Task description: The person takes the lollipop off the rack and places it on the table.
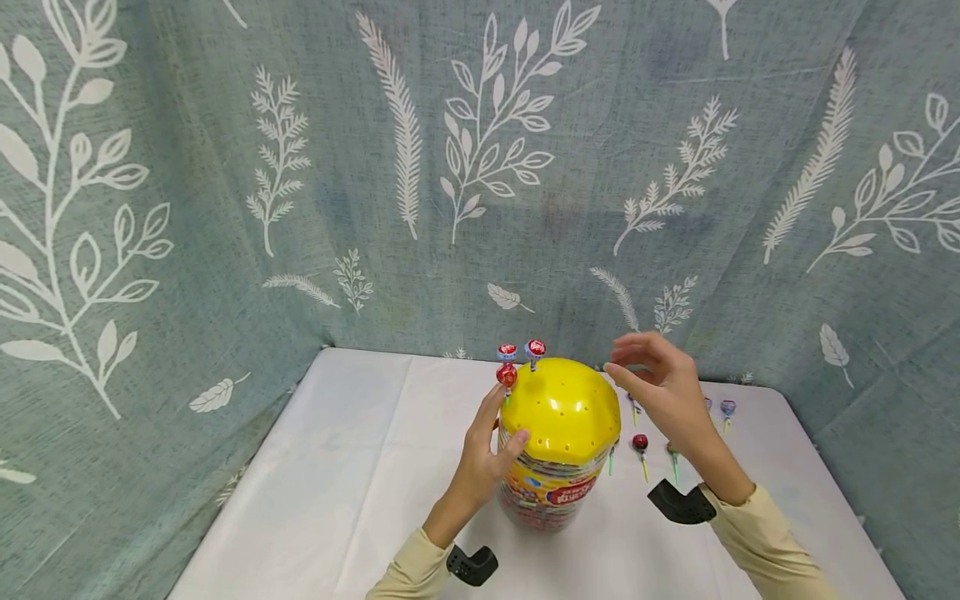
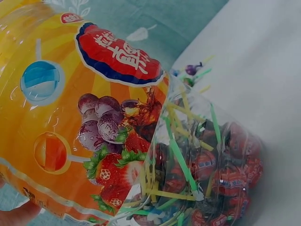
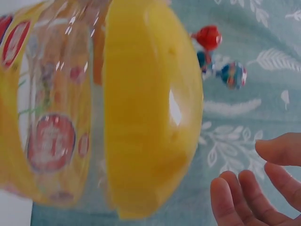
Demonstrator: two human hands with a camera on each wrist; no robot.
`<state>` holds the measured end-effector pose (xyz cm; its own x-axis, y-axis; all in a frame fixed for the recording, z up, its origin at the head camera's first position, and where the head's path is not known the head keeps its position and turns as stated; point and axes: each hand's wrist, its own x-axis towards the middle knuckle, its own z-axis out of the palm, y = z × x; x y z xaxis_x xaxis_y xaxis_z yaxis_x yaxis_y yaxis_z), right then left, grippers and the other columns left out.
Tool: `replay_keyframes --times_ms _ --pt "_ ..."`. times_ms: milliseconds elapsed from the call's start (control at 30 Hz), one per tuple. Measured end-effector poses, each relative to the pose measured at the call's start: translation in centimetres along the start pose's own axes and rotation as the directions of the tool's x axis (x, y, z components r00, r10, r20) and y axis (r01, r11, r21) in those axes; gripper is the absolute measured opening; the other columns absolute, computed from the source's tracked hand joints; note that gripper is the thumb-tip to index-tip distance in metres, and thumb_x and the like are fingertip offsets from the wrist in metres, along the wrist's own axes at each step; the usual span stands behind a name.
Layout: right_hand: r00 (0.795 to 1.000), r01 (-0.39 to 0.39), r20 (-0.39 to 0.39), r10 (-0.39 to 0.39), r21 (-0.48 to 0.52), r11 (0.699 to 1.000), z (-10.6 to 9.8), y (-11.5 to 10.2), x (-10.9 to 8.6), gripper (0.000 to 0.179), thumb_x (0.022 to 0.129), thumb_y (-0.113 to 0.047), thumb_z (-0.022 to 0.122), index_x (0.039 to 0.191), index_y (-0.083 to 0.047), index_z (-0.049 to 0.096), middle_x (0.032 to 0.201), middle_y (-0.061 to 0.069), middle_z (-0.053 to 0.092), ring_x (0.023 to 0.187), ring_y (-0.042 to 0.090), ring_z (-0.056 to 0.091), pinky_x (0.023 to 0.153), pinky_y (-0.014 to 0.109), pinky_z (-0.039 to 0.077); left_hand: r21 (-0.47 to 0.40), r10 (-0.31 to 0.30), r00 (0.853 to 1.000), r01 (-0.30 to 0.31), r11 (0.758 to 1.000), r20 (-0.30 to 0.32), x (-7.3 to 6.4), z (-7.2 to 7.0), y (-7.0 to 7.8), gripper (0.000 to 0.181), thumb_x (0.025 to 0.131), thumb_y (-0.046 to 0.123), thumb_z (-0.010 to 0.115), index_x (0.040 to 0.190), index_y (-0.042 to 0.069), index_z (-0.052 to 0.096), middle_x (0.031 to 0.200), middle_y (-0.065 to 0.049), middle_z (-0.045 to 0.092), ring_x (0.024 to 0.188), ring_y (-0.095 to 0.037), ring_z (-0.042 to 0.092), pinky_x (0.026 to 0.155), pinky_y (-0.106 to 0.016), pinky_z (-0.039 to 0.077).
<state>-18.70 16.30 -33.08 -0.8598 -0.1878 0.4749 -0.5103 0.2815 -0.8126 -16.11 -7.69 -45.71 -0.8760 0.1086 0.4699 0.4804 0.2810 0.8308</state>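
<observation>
A clear plastic jar with a colourful fruit-printed label (image 2: 108, 117) stands on the table, with red-wrapped lollipops (image 2: 230, 179) inside. Its domed yellow lid (image 1: 566, 408) has small holes. Three lollipops stick up from the lid's left edge: a red one (image 1: 507, 376) in front, and two red-and-blue ones (image 1: 536, 348) behind. My left hand (image 1: 480, 458) grips the jar's left side at the lid, thumb on the lid's front rim. Beside the lid's right rear edge, my right hand (image 1: 660, 387) is raised, fingers slightly bent and holding nothing, apart from the lid (image 3: 150, 108).
Several loose lollipops lie right of the jar, among them a dark red one (image 1: 640, 443) and a purple one (image 1: 728, 407). A white cloth (image 1: 360, 467) covers the table. Green leaf-patterned curtain (image 1: 480, 275) hangs behind and at both sides.
</observation>
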Motion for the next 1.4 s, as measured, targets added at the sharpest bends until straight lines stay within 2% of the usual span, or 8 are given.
replay_keyframes --times_ms 333,567,700,1000,1167,1267,1400 --pt "0.997 0.019 0.077 -0.024 0.062 0.998 3.6 -0.7 0.8 0.030 0.085 -0.004 0.069 0.113 -0.005 0.058 0.104 0.018 0.061 0.094 0.022 0.062 0.079 0.024 0.053 0.010 -0.030 1.000 0.030 0.999 0.001 -0.2 0.0 0.6 0.066 0.091 0.036 0.052 0.150 0.029 0.024 0.153 0.001 0.027 0.136 -0.026 0.032 0.099 -0.056 0.038" --pt "0.992 0.008 0.126 -0.018 0.077 0.997 5.6 -4.8 1.3 0.035 0.082 0.009 0.065 0.114 0.007 0.052 0.102 0.029 0.058 0.094 0.042 0.061 0.081 0.043 0.053 0.022 -0.047 0.999 0.047 0.999 -0.006 0.0 -0.1 0.5 0.065 0.092 0.039 0.051 0.150 0.032 0.024 0.152 0.005 0.027 0.136 -0.024 0.032 0.099 -0.056 0.038" --pt "0.992 0.023 0.118 -0.033 0.080 0.997 6.3 -5.1 1.7 0.033 0.081 0.011 0.065 0.112 0.007 0.053 0.099 0.028 0.059 0.090 0.041 0.062 0.079 0.046 0.053 0.021 -0.039 0.999 0.039 0.999 -0.003 0.0 -0.1 0.4 0.064 0.092 0.039 0.050 0.149 0.032 0.024 0.152 0.005 0.027 0.135 -0.024 0.033 0.098 -0.057 0.038" --pt "0.991 0.049 0.118 -0.056 0.063 0.997 7.2 -4.9 2.2 0.032 0.080 0.012 0.065 0.110 0.009 0.054 0.095 0.023 0.064 0.085 0.035 0.064 0.079 0.045 0.054 -0.002 -0.015 1.000 0.015 1.000 0.000 0.0 -0.1 0.4 0.064 0.092 0.032 0.052 0.150 0.028 0.024 0.152 0.002 0.028 0.135 -0.025 0.033 0.098 -0.058 0.037" --pt "0.992 0.062 0.108 -0.069 0.070 0.996 7.4 -4.9 2.2 0.031 0.081 0.013 0.064 0.110 0.009 0.054 0.094 0.024 0.064 0.084 0.036 0.064 0.078 0.046 0.053 -0.002 -0.031 0.999 0.031 1.000 0.009 0.1 -0.2 0.4 0.065 0.092 0.028 0.052 0.150 0.025 0.024 0.152 0.000 0.028 0.135 -0.025 0.033 0.099 -0.058 0.036" --pt "0.993 0.074 0.085 -0.081 0.080 0.994 7.3 -5.0 2.1 0.031 0.081 0.013 0.064 0.110 0.008 0.054 0.094 0.021 0.065 0.085 0.035 0.064 0.076 0.043 0.055 0.003 -0.050 0.999 0.050 0.999 0.012 0.1 -0.3 0.9 0.066 0.092 0.024 0.053 0.150 0.020 0.024 0.153 -0.004 0.027 0.136 -0.027 0.032 0.099 -0.059 0.035" --pt "0.994 0.110 0.015 -0.113 0.110 0.988 6.8 -5.2 2.0 0.032 0.080 0.013 0.065 0.110 0.008 0.054 0.091 0.020 0.066 0.083 0.035 0.064 0.072 0.033 0.056 0.003 -0.067 0.998 0.067 0.998 0.022 0.1 -0.4 2.0 0.066 0.090 0.018 0.053 0.150 0.010 0.025 0.152 -0.012 0.027 0.135 -0.033 0.032 0.099 -0.059 0.036"
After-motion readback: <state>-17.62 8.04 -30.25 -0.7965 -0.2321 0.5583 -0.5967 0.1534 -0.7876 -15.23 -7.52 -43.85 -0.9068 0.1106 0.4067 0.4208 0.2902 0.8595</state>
